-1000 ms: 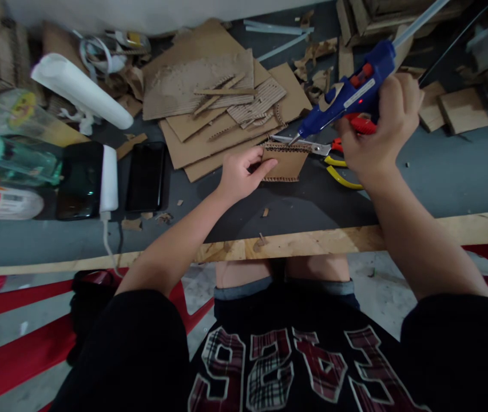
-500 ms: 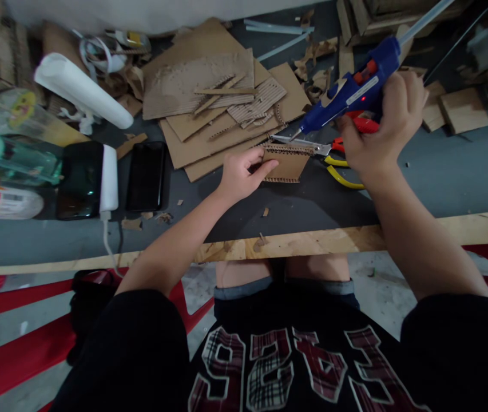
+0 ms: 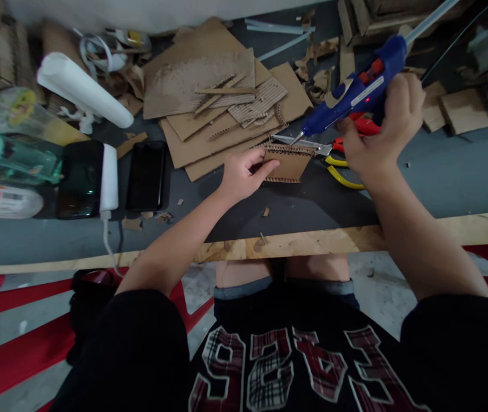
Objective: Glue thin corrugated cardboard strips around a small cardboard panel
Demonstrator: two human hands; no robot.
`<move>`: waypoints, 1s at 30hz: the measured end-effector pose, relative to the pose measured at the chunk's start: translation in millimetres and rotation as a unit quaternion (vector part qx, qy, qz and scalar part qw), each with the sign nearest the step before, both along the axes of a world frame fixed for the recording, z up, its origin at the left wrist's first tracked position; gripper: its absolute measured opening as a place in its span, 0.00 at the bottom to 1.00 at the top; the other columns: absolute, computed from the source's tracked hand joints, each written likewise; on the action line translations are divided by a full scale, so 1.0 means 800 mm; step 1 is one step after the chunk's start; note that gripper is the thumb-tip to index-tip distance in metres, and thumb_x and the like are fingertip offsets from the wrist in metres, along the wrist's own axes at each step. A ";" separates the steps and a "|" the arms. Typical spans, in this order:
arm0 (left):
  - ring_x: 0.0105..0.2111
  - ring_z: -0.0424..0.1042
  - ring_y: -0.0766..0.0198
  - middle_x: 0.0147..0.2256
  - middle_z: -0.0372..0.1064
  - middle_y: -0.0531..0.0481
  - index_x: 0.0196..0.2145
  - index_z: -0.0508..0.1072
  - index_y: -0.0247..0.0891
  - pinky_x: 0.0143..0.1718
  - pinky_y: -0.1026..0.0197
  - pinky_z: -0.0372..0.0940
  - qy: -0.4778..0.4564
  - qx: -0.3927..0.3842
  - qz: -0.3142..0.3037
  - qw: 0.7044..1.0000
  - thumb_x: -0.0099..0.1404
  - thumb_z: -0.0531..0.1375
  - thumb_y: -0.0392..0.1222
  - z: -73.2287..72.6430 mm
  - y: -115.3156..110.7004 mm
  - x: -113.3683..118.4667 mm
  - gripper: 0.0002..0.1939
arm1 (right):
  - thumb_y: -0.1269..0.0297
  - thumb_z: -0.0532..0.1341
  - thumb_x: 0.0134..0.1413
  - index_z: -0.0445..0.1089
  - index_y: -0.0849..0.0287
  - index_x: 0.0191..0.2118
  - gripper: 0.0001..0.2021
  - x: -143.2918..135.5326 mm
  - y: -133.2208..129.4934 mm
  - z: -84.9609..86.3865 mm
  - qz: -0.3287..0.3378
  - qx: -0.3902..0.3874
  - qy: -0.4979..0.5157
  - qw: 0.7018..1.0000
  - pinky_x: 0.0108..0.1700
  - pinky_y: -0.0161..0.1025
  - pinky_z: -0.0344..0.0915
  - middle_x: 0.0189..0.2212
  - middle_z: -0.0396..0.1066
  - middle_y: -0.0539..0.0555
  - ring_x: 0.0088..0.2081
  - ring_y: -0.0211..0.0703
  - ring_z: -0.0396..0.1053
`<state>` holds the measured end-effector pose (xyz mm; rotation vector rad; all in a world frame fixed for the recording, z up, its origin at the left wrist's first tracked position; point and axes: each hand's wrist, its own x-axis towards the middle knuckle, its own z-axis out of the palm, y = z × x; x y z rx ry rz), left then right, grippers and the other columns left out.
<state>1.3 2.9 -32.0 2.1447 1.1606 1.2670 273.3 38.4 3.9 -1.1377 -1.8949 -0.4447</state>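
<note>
My left hand (image 3: 242, 173) pins a small brown cardboard piece (image 3: 290, 163) flat on the dark tabletop, fingers on its left edge. My right hand (image 3: 383, 129) grips a blue hot glue gun (image 3: 355, 94) with a red trigger and a clear glue stick out the back. The gun's nozzle points down-left, just above the cardboard piece's top right edge. Scissors with red and yellow handles (image 3: 333, 157) lie right behind the piece, partly under the gun.
A heap of cardboard sheets and corrugated strips (image 3: 218, 103) lies behind. Two black phones (image 3: 146, 174) and a white charger (image 3: 108, 177) sit at left, near a white roll (image 3: 81, 88) and bottles. The table's plywood edge (image 3: 295, 243) runs along the front.
The glue gun and my right hand have shifted slightly right and up, the nozzle staying near the cardboard piece's top edge. My left hand has stayed put.
</note>
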 end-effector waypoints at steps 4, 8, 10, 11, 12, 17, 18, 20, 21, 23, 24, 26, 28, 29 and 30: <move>0.20 0.58 0.70 0.18 0.54 0.56 0.21 0.61 0.39 0.26 0.64 0.59 0.011 0.005 -0.003 1.000 0.68 0.57 0.58 -0.001 0.000 -0.001 0.25 | 0.43 0.57 0.60 0.62 0.59 0.51 0.25 0.000 0.000 0.000 0.004 -0.002 0.005 1.000 0.44 0.55 0.65 0.42 0.65 0.57 0.44 0.52 0.66; 0.23 0.64 0.67 0.19 0.58 0.55 0.24 0.65 0.39 0.28 0.63 0.62 0.007 0.003 0.003 1.000 0.68 0.57 0.59 -0.002 0.000 -0.001 0.23 | 0.38 0.57 0.58 0.61 0.60 0.53 0.30 0.000 -0.002 0.002 0.024 -0.044 0.010 0.999 0.48 0.57 0.62 0.45 0.63 0.58 0.48 0.54 0.64; 0.22 0.63 0.68 0.18 0.58 0.55 0.24 0.65 0.39 0.26 0.63 0.60 0.009 0.005 0.004 1.000 0.68 0.57 0.60 -0.001 -0.001 0.000 0.23 | 0.38 0.57 0.59 0.62 0.59 0.53 0.29 0.000 -0.003 0.003 0.022 -0.049 0.012 0.998 0.48 0.58 0.62 0.45 0.64 0.58 0.48 0.54 0.64; 0.21 0.60 0.69 0.18 0.56 0.56 0.23 0.63 0.39 0.25 0.64 0.58 0.012 0.009 0.002 1.000 0.68 0.57 0.60 0.000 -0.001 0.000 0.24 | 0.39 0.57 0.59 0.62 0.59 0.53 0.29 0.000 -0.003 0.003 0.020 -0.046 0.010 0.999 0.48 0.58 0.62 0.45 0.64 0.57 0.48 0.54 0.64; 0.20 0.57 0.70 0.17 0.54 0.57 0.22 0.62 0.39 0.23 0.64 0.55 0.015 0.016 0.000 1.000 0.68 0.57 0.59 0.002 -0.001 0.001 0.24 | 0.39 0.57 0.59 0.62 0.58 0.54 0.29 -0.001 -0.003 0.004 0.019 -0.041 0.006 0.999 0.47 0.58 0.63 0.45 0.65 0.57 0.47 0.54 0.64; 0.18 0.51 0.71 0.17 0.51 0.57 0.20 0.57 0.39 0.21 0.64 0.50 0.014 0.028 -0.001 1.000 0.68 0.57 0.58 0.007 -0.002 0.003 0.26 | 0.38 0.58 0.57 0.63 0.58 0.52 0.28 -0.002 -0.002 0.003 0.008 -0.010 0.001 1.000 0.45 0.55 0.65 0.43 0.66 0.58 0.45 0.54 0.66; 0.19 0.51 0.71 0.17 0.51 0.57 0.20 0.57 0.39 0.21 0.63 0.50 0.015 0.024 0.001 1.000 0.68 0.57 0.58 0.007 -0.002 0.003 0.26 | 0.39 0.58 0.57 0.63 0.58 0.51 0.28 -0.002 -0.002 0.003 0.004 -0.007 0.000 1.000 0.45 0.55 0.65 0.43 0.67 0.58 0.44 0.54 0.66; 0.19 0.51 0.71 0.17 0.51 0.57 0.20 0.57 0.40 0.22 0.63 0.50 0.018 0.018 0.003 1.000 0.68 0.57 0.58 0.007 -0.002 0.003 0.26 | 0.39 0.57 0.58 0.63 0.57 0.51 0.27 -0.002 -0.002 0.004 0.000 -0.008 -0.005 1.000 0.45 0.54 0.65 0.43 0.66 0.58 0.44 0.54 0.66; 0.18 0.51 0.71 0.16 0.50 0.57 0.20 0.58 0.40 0.22 0.63 0.51 0.019 0.018 0.004 1.000 0.68 0.57 0.58 0.006 -0.002 0.003 0.26 | 0.40 0.56 0.58 0.62 0.57 0.51 0.27 -0.002 -0.002 0.004 0.000 -0.010 -0.007 1.000 0.45 0.54 0.65 0.43 0.66 0.58 0.45 0.54 0.66; 0.18 0.51 0.70 0.16 0.51 0.57 0.20 0.59 0.40 0.22 0.63 0.51 0.021 0.019 0.004 1.000 0.68 0.57 0.58 0.006 -0.002 0.002 0.26 | 0.40 0.57 0.58 0.62 0.57 0.51 0.26 -0.002 -0.002 0.004 0.006 -0.018 -0.008 1.000 0.46 0.54 0.64 0.43 0.65 0.57 0.45 0.54 0.65; 0.18 0.52 0.70 0.16 0.51 0.57 0.20 0.59 0.39 0.22 0.63 0.52 0.023 0.019 0.005 1.000 0.68 0.57 0.59 0.006 -0.002 0.002 0.25 | 0.41 0.57 0.58 0.62 0.57 0.51 0.26 -0.002 -0.002 0.004 0.008 -0.021 -0.005 1.000 0.46 0.54 0.63 0.43 0.65 0.57 0.45 0.54 0.65; 0.19 0.54 0.70 0.17 0.53 0.56 0.21 0.60 0.39 0.22 0.63 0.53 0.026 0.016 0.006 1.000 0.68 0.57 0.58 0.007 -0.003 0.002 0.25 | 0.41 0.57 0.58 0.62 0.57 0.52 0.26 -0.001 -0.002 0.004 0.013 -0.032 0.000 0.999 0.47 0.54 0.61 0.44 0.64 0.58 0.46 0.54 0.64; 0.19 0.55 0.70 0.17 0.55 0.56 0.21 0.60 0.39 0.22 0.64 0.54 0.022 0.012 0.002 1.000 0.68 0.57 0.58 0.008 -0.003 0.002 0.25 | 0.40 0.57 0.58 0.62 0.58 0.52 0.28 0.000 -0.001 0.003 0.013 -0.038 -0.003 0.999 0.47 0.55 0.60 0.45 0.64 0.59 0.46 0.55 0.63; 0.19 0.55 0.70 0.17 0.55 0.56 0.21 0.60 0.39 0.22 0.64 0.55 0.018 0.012 -0.002 1.000 0.68 0.57 0.57 0.008 -0.003 0.002 0.25 | 0.39 0.57 0.58 0.62 0.59 0.53 0.29 0.001 -0.001 0.003 0.012 -0.038 -0.007 0.999 0.47 0.55 0.60 0.45 0.64 0.59 0.46 0.55 0.64; 0.19 0.55 0.71 0.17 0.55 0.56 0.21 0.60 0.39 0.22 0.64 0.55 0.015 0.014 -0.005 1.000 0.69 0.57 0.57 0.008 -0.003 0.002 0.25 | 0.39 0.56 0.58 0.62 0.59 0.53 0.29 0.001 -0.001 0.004 0.012 -0.037 -0.013 0.999 0.46 0.56 0.60 0.45 0.64 0.59 0.46 0.56 0.64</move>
